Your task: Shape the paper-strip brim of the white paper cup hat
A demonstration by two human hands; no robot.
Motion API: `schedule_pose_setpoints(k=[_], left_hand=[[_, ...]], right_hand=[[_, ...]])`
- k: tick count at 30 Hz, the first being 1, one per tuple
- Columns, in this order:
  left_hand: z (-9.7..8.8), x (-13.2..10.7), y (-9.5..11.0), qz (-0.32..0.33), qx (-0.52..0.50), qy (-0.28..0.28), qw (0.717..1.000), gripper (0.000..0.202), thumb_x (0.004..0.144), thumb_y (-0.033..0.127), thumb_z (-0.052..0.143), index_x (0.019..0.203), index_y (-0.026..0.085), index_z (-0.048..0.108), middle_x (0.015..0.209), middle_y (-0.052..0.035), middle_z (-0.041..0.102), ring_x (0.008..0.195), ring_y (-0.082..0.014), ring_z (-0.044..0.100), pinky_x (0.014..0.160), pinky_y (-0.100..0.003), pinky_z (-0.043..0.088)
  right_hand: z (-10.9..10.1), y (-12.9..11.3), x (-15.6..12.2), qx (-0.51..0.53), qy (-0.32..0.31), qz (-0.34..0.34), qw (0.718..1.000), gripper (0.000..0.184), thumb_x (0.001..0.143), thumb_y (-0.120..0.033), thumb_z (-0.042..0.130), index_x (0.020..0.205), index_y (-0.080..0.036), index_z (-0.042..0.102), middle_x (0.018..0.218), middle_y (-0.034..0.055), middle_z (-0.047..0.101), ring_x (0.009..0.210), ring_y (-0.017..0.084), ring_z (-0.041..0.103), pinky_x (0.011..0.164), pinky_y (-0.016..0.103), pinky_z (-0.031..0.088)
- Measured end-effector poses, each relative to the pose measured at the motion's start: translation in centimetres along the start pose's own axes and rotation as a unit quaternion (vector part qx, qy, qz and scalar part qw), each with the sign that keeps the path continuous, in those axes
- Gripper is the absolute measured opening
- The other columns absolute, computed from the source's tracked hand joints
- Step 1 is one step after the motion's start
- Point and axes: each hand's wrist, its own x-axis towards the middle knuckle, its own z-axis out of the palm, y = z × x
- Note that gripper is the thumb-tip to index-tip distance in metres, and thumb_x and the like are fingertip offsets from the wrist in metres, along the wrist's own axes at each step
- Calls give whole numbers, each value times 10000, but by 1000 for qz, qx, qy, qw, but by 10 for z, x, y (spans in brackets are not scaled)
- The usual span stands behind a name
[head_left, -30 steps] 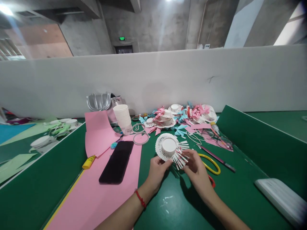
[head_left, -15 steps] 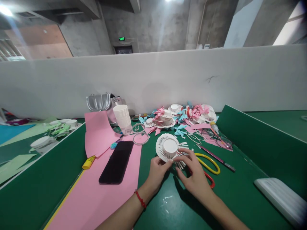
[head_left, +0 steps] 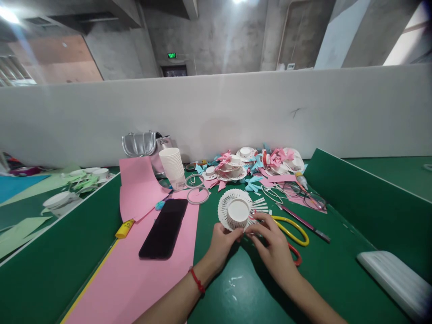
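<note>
A white paper cup (head_left: 237, 212) cut into many strips sits upside down on the green table (head_left: 256, 292), its strips fanned out in a ring. My left hand (head_left: 222, 240) pinches the near rim of that ring. My right hand (head_left: 272, 243) pinches a few loose straight strips at the cup's near right side, fingers curled. A red string circles my left wrist.
Yellow and red scissors (head_left: 293, 234) lie just right of my right hand. A black phone (head_left: 164, 228) rests on pink paper (head_left: 141, 270). Stacked white cups (head_left: 173, 167), a silver bag (head_left: 141, 143), finished paper flowers (head_left: 256, 164), glasses (head_left: 305, 193) and a glue tube (head_left: 124, 229) lie farther back.
My right hand has moved left, from the outer strips on the right side to the cup's near edge, bending strips inward. The left hand stays on the rim.
</note>
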Motion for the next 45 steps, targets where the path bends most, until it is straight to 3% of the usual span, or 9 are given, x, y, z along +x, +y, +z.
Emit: schedule_pose_setpoints(k=[6, 10, 15, 20, 26, 36, 41, 45], left_hand=[[3, -3, 5, 2, -5, 28, 1000, 155, 548, 231, 656, 579, 95, 589, 455, 32, 499, 431, -66, 389, 433, -189, 305], [4, -2, 2, 34, 15, 22, 999, 223, 571, 215, 645, 743, 74, 633, 680, -55, 641, 594, -130, 536, 569, -223, 417], [3, 0, -2, 68, 74, 27, 995, 224, 598, 208, 622, 767, 61, 640, 737, -83, 667, 687, -171, 581, 594, -225, 443], [3, -1, -4, 81, 92, 32, 992, 282, 609, 208, 625, 846, 56, 625, 835, -106, 664, 731, -180, 587, 642, -242, 451], [4, -1, -3, 66, 84, 39, 993, 274, 597, 207, 637, 821, 50, 624, 812, -113, 666, 711, -182, 591, 643, -249, 454], [4, -3, 1, 65, 37, -1, 997, 254, 619, 218, 638, 814, 57, 626, 827, -105, 676, 752, -187, 606, 689, -250, 456], [5, -5, 4, 55, 0, -52, 997, 275, 602, 204, 657, 846, 77, 641, 910, -113, 671, 844, -211, 598, 770, -290, 445], [4, -5, 6, 62, 8, -42, 997, 238, 599, 190, 655, 815, 90, 656, 894, -100, 677, 810, -198, 602, 744, -276, 450]], right_hand=[[1, 3, -1, -6, -4, 3, 1000, 155, 781, -133, 436, 775, -204, 574, 982, 82, 486, 938, 205, 505, 781, 322, 428], [4, 4, -2, 3, -4, 21, 1000, 141, 775, -127, 430, 753, -198, 550, 931, 79, 520, 889, 194, 525, 745, 299, 440], [6, 2, -2, 16, -7, 55, 998, 109, 775, -153, 439, 738, -188, 535, 750, 45, 576, 704, 171, 551, 658, 286, 446], [5, -1, -2, 18, -9, 94, 995, 102, 762, -175, 454, 750, -186, 555, 730, 44, 626, 689, 184, 574, 662, 302, 442], [5, 0, -1, 34, 3, 104, 994, 92, 735, -170, 482, 726, -186, 572, 714, 36, 638, 671, 180, 580, 636, 284, 441], [4, -4, 0, 47, 25, 142, 988, 76, 703, -171, 518, 680, -178, 590, 681, 27, 637, 636, 172, 574, 600, 258, 430], [1, 0, 3, 79, 25, 167, 983, 37, 696, -206, 542, 686, -177, 562, 671, 26, 613, 643, 176, 565, 600, 262, 432], [1, 2, 4, 112, 21, 176, 978, 84, 695, -259, 556, 714, -177, 554, 685, 28, 599, 656, 180, 555, 580, 259, 427]])
